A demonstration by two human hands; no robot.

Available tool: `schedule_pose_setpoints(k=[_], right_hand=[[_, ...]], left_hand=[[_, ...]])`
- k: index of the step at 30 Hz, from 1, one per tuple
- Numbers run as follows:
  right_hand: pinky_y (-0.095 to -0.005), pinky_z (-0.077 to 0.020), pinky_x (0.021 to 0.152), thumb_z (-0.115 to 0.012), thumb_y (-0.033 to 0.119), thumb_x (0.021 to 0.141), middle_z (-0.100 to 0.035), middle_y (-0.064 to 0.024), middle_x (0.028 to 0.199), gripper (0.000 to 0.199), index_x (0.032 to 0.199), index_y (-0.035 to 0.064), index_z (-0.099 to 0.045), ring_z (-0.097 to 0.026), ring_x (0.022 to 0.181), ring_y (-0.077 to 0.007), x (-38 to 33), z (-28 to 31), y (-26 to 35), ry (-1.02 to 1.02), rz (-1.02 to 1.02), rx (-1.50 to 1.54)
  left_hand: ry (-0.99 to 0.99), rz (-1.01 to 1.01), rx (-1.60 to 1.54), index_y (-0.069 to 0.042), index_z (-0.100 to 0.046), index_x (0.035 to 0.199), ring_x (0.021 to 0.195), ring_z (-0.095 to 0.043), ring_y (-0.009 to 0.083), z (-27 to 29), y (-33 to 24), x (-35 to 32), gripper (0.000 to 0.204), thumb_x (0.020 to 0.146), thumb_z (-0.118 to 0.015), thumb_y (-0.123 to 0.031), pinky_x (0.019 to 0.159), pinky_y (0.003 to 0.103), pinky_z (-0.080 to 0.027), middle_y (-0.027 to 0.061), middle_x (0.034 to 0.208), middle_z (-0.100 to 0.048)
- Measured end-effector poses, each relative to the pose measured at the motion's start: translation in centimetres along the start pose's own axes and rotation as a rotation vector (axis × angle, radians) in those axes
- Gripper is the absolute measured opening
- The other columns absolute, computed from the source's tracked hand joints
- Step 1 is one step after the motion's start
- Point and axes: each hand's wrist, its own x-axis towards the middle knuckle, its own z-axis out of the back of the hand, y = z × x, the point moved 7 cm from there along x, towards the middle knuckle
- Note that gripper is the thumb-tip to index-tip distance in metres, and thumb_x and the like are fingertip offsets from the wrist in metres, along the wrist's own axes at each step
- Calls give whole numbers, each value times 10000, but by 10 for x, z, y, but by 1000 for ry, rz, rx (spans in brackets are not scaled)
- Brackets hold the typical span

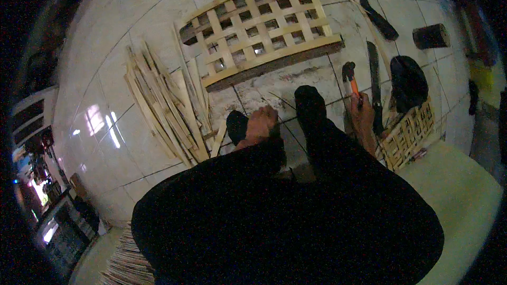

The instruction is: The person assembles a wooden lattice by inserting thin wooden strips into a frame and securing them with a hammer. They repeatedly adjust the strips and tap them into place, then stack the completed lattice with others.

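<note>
My right hand [362, 119] is closed around a hammer [349, 80] with an orange handle, its dark head pointing up and away from me. My left hand [261, 123] rests curled on my left knee, with nothing visible in it. Both hands sit above my dark-clothed legs, and my two dark-covered feet [309, 104] stand on the tiled floor. Just beyond the feet lies a bamboo lattice panel [259, 27], flat on the floor. A loose pile of bamboo strips [165, 106] lies to the left of my left hand.
A long blade [374, 71] lies right of the hammer, beside a dark rounded object [407, 82]. A smaller woven lattice piece [409, 134] sits by my right hand. A short log [430, 36] and a dark sheath-like thing [379, 18] lie farther right. Stacked strips [127, 264] are at lower left.
</note>
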Motion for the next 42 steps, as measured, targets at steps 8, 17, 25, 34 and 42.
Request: schedule_pose_setpoints(k=[8,17,25,34,42], right_hand=[[-412,-481,652,-497,387,951,-644,-194,842,394,1079,22,-570,-626,723,-348,0,-1,29,-11,196,-126],[-330,-471,757,-600,331,916,-655,-127,928,387,1142,18,-578,-600,845,-176,3,-30,122,399,226,194],[-381,-493,706,-592,337,900,-654,-159,852,390,1132,24,-591,-638,770,-283,-11,-68,150,722,310,211],[-388,-481,656,-589,317,896,-634,-155,847,332,1028,13,-572,-629,746,-286,-6,-77,155,459,399,281],[-275,-432,606,-559,275,939,-532,5,721,278,875,4,-574,-478,661,-80,0,-104,166,553,59,508]], left_hand=[[237,-47,414,-7,-473,1113,940,-436,213,-101,29,8,868,512,-838,-516,864,348,-347,99,1098,-467],[41,108,-1020,-18,-474,1177,779,-543,193,46,2,37,463,796,-676,-187,704,329,-439,89,885,-577],[230,227,-1634,-47,-432,1199,733,-533,151,73,-9,49,327,900,-563,-34,654,273,-435,80,843,-587],[6,287,-2104,-25,-520,1097,744,-536,126,68,-9,49,201,915,-582,-84,665,257,-440,45,857,-584],[-511,272,-1648,-14,-580,1008,840,-586,144,90,10,43,166,885,-643,-106,772,271,-477,53,903,-614]])
